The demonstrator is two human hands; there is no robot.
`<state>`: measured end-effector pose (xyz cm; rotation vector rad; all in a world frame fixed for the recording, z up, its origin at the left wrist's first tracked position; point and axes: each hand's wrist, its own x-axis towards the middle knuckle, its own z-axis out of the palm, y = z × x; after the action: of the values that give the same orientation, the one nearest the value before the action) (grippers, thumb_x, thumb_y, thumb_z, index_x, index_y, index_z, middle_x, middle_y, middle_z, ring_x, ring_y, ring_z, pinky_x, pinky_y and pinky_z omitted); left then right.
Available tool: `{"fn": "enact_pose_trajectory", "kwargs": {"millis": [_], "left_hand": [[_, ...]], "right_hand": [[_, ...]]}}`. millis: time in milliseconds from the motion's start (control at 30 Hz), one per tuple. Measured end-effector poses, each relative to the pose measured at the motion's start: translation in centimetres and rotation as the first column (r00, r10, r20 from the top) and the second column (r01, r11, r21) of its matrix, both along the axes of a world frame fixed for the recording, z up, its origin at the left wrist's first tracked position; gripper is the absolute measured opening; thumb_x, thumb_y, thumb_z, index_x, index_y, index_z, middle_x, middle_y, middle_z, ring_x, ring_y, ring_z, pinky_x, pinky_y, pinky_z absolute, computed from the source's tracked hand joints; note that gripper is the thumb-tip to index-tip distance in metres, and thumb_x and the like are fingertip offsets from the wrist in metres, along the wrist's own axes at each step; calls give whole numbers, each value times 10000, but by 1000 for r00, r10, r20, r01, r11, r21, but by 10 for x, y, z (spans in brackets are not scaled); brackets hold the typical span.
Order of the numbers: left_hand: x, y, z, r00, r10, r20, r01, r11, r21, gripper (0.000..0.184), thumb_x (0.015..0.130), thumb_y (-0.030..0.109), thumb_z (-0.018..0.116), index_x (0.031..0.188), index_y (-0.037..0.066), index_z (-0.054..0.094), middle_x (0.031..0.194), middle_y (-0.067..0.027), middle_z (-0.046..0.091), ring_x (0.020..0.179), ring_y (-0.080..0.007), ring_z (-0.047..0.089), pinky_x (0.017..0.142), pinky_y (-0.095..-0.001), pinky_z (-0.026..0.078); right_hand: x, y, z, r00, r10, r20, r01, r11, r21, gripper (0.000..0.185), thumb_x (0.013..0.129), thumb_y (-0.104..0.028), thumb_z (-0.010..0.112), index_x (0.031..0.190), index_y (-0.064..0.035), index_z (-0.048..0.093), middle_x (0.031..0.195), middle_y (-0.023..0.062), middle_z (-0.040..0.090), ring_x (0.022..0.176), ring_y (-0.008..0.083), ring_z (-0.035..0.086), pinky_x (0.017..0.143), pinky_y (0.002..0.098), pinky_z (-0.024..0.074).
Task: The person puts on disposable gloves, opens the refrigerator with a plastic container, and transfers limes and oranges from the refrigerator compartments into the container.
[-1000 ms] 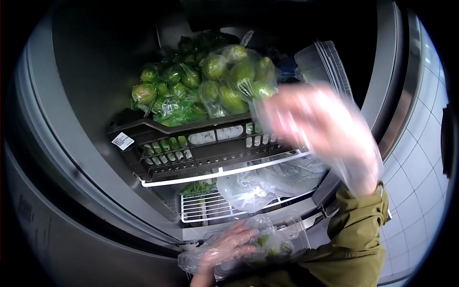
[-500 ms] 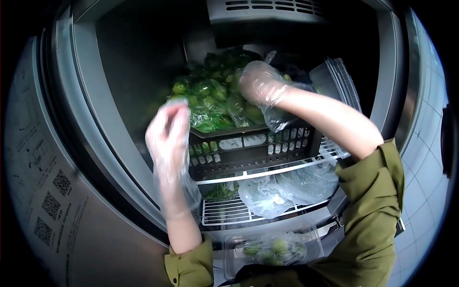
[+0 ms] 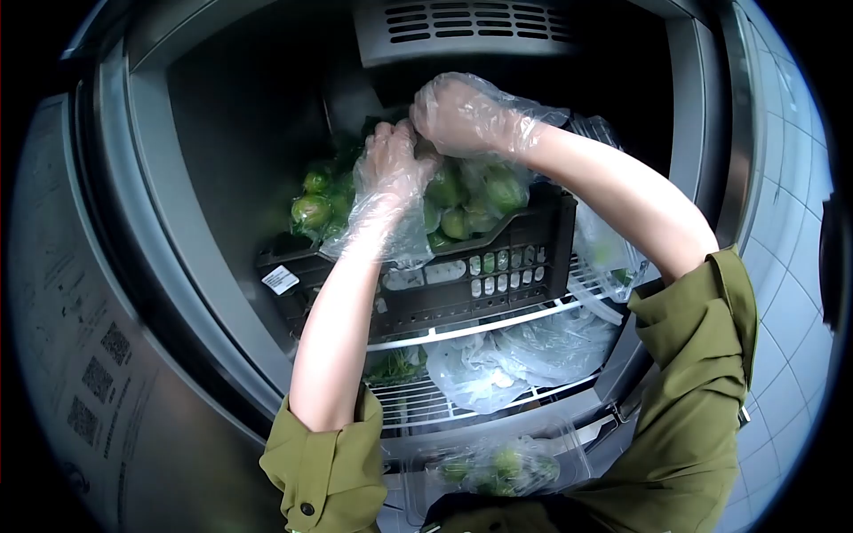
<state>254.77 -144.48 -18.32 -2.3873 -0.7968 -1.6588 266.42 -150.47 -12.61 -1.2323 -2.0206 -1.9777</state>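
Green limes (image 3: 453,222) in clear plastic bags fill a black slotted crate (image 3: 444,289) on the upper fridge shelf. My left hand (image 3: 388,169), in a loose clear plastic glove, lies over the bagged limes with its fingers stretched out and its thumb apart. Right beside it, higher up, my right hand (image 3: 462,115) is gloved too and closed above the crate. Thin clear plastic bag (image 3: 502,178) hangs just below this hand and seems gathered in it, though the fingertips are turned away and glove and bag are hard to separate.
Below the crate, a wire shelf (image 3: 444,404) carries a filled clear bag (image 3: 506,355) and leafy greens (image 3: 395,366). A clear tub (image 3: 569,453) with bagged green produce stands lowest. To the left is the open fridge door (image 3: 160,400); a vented unit (image 3: 471,35) hangs above.
My left hand has moved up and right from beside the crate onto the limes. My right hand has risen slightly leftward. The crate's left end with a white label now shows.
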Motion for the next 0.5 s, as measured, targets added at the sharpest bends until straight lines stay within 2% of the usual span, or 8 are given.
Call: {"fn": "enact_pose_trajectory", "kwargs": {"millis": [100,167,200,267,333,367,400,500], "left_hand": [[10,13,7,1000,-14,-2,14,999,-37,239,726,231,595,875,45,617,881,-165,595,893,-348,557,775,-414,445],[11,20,4,987,-112,114,124,987,-107,192,709,186,599,800,21,635,734,-190,594,800,-343,590,737,-386,453],[10,21,4,964,-178,198,218,955,-202,122,729,126,547,708,19,603,666,-124,580,669,-258,570,637,-349,434],[6,33,4,931,-249,268,353,805,-477,89,709,90,544,716,48,622,681,-93,598,666,-224,561,638,-321,437],[0,37,0,832,-404,380,554,612,-564,101,693,61,516,704,62,617,662,-44,573,633,-154,518,609,-271,423],[-2,34,-4,841,-397,367,541,634,-553,105,698,63,513,707,62,618,667,-49,575,629,-160,520,607,-273,425],[-4,23,-5,849,-392,355,528,655,-540,109,704,65,509,711,63,618,671,-54,577,624,-166,522,606,-274,426],[-3,20,-9,886,-346,308,462,698,-547,134,741,113,501,753,59,623,727,-98,594,663,-197,549,638,-306,443]], "right_hand": [[2,6,-3,923,169,-345,-228,964,-139,184,680,-181,559,729,-12,611,713,139,610,688,284,596,660,370,478],[-1,2,-4,840,18,-543,-203,937,-284,230,748,-211,546,795,4,611,740,167,614,734,320,597,687,382,477],[-5,-3,-5,769,-76,-635,-182,926,-331,239,766,-218,539,787,8,613,740,172,614,742,322,599,692,385,477],[-15,-11,-6,557,-349,-754,-148,851,-503,307,811,-270,515,757,10,629,730,178,618,743,332,604,708,389,478],[-30,-37,-11,702,-396,-592,-76,785,-615,310,795,-286,518,743,-6,640,708,171,616,715,324,604,699,394,478],[-32,-47,-15,762,-413,-498,-31,745,-666,311,788,-294,520,736,-14,646,697,167,614,701,321,604,695,396,478],[-7,-20,-30,724,-300,-621,-187,781,-596,289,761,-291,536,750,-27,653,696,168,615,680,322,602,675,404,477],[-11,-14,-46,689,-296,-661,-84,874,-478,236,747,-206,508,734,-17,649,696,188,608,656,337,592,641,403,479]]}}
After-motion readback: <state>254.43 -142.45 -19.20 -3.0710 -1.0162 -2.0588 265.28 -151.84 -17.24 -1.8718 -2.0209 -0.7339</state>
